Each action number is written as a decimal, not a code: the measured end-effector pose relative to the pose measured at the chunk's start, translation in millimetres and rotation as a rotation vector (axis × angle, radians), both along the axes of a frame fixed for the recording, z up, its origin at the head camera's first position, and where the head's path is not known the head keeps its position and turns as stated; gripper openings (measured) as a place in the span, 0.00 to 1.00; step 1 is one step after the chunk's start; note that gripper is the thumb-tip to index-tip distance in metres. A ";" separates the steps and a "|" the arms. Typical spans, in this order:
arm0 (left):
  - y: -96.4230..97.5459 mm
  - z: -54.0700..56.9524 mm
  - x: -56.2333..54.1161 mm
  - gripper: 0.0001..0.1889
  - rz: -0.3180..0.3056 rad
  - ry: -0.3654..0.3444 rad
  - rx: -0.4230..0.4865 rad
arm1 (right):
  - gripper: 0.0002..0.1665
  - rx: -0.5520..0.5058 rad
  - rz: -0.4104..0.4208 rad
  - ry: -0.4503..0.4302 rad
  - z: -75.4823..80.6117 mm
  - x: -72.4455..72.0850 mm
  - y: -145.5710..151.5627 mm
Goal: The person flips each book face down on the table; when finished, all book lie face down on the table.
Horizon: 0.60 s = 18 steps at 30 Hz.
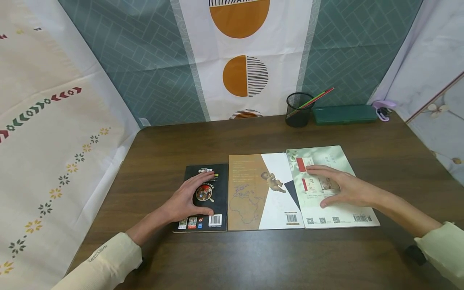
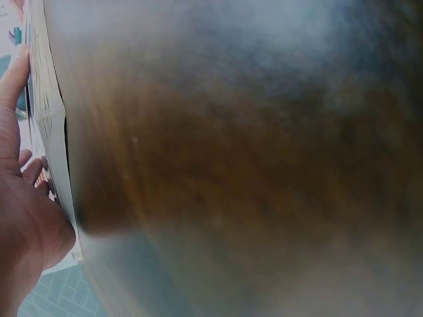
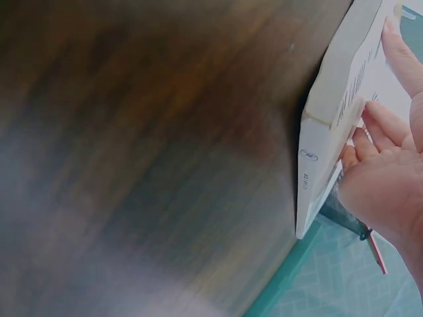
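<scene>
Three books lie side by side on the brown table. My left hand rests over the black book at the left, fingers stretched forward and thumb out to the right. On the pale green book at the right lies my right hand, its fingers extended to the left and thumb apart. Between them sits a tan and white book with a baby figure on its cover; neither hand is on it. In the right wrist view, the fingers lie over the green book's cover beside its spine.
At the table's back stand a black mesh pen cup with red and green pencils, a green case and lilac-handled scissors. Patterned cloth hangs behind the table, and a white cloth at its left.
</scene>
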State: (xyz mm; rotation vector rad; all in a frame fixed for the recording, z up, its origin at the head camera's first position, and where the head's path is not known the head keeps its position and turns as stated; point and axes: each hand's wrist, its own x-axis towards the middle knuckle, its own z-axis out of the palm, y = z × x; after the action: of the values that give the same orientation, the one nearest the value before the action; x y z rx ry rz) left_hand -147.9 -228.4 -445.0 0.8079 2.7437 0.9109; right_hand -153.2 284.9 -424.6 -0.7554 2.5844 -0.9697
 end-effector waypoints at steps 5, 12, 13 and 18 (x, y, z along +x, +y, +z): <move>0.1 0.8 0.9 0.59 0.012 -0.014 0.000 | 0.59 -0.008 0.003 0.003 -0.6 -1.2 -0.1; 0.9 0.8 0.9 0.59 0.012 -0.011 0.000 | 0.60 0.007 -0.010 -0.008 0.1 0.5 -0.8; 0.8 0.4 0.9 0.59 0.013 -0.011 0.002 | 0.60 0.007 -0.010 -0.010 0.2 0.5 -1.1; 1.7 0.7 1.2 0.59 0.011 -0.005 0.008 | 0.59 0.003 -0.010 -0.023 0.5 0.3 -1.9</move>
State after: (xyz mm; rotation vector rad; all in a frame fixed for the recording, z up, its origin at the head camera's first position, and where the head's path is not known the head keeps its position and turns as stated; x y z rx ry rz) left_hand -146.7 -226.7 -444.3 0.7921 2.7450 0.9253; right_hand -152.9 283.0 -424.1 -0.7270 2.5712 -0.9714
